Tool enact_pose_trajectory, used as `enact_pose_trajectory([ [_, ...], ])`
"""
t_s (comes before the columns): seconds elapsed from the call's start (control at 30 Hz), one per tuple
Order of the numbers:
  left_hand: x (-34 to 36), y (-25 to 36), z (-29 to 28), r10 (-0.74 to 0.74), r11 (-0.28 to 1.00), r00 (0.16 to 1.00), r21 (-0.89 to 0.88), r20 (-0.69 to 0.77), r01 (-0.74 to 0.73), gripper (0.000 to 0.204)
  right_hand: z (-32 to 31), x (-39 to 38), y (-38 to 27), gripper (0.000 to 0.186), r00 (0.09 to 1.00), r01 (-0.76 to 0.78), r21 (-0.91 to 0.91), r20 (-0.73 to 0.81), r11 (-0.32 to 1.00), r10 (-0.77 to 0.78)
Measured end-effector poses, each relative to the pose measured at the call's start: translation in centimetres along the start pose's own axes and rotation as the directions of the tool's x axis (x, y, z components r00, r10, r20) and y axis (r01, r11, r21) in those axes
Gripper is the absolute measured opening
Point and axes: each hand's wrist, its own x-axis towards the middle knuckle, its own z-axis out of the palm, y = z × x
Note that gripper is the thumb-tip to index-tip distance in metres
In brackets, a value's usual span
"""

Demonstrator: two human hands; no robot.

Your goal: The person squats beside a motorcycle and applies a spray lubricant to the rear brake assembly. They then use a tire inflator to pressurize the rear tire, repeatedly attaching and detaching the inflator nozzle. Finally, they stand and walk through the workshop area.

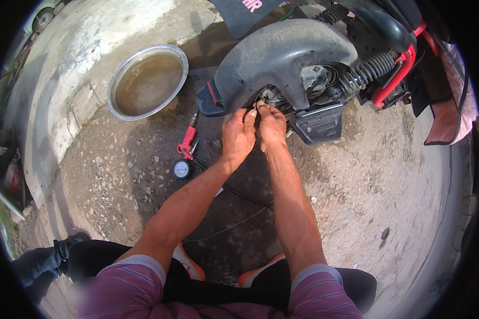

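Note:
Both my arms reach forward to the scooter's wheel area, just under the grey-black rear mudguard [287,48]. My left hand [238,137] is closed, its thumb and fingers pinched near the wheel hub [272,95]. Right beside it, my right hand [272,127] is closed too, with its thumb against the fingers at the same spot. Whatever lies between the fingertips is too small and covered to make out. A red tyre inflator gun [187,142] with a round dial gauge [181,169] lies on the ground left of my left hand.
A metal basin [186,69] of murky water stands at the far left. Right of my hands are a black footrest [319,126], a coil spring shock absorber [370,73] and a red frame tube [399,77]. A black hose [247,196] crosses under my forearms. Another person's leg [42,263] shows lower left.

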Motion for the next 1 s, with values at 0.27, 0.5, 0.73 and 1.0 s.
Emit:
enact_pose_trajectory([
  [0.27,-0.3,0.2,0.1,-0.017,1.0,1.0,-0.015,-0.012,0.017,0.028,-0.3,1.0,1.0,0.02,1.0,-0.001,0.099,0.03,0.995,-0.002],
  [0.5,0.1,-0.1,0.1,-0.072,0.992,0.994,-0.095,0.085,0.08,0.032,-0.7,1.4,1.0,0.021,0.999,0.004,0.052,0.04,0.999,-0.006],
  [0.73,2.0,-0.9,-0.6,-0.338,0.271,0.71,-0.658,0.618,0.702,0.034,-0.4,-0.4,-1.1,0.028,0.976,-0.16,0.033,0.153,0.987,0.153],
  [1.0,-0.1,-2.3,-3.8,-0.396,0.772,0.834,-0.352,0.385,0.529,0.03,-0.3,0.6,0.5,0.019,1.0,-0.009,-0.039,-0.027,0.999,0.008],
])
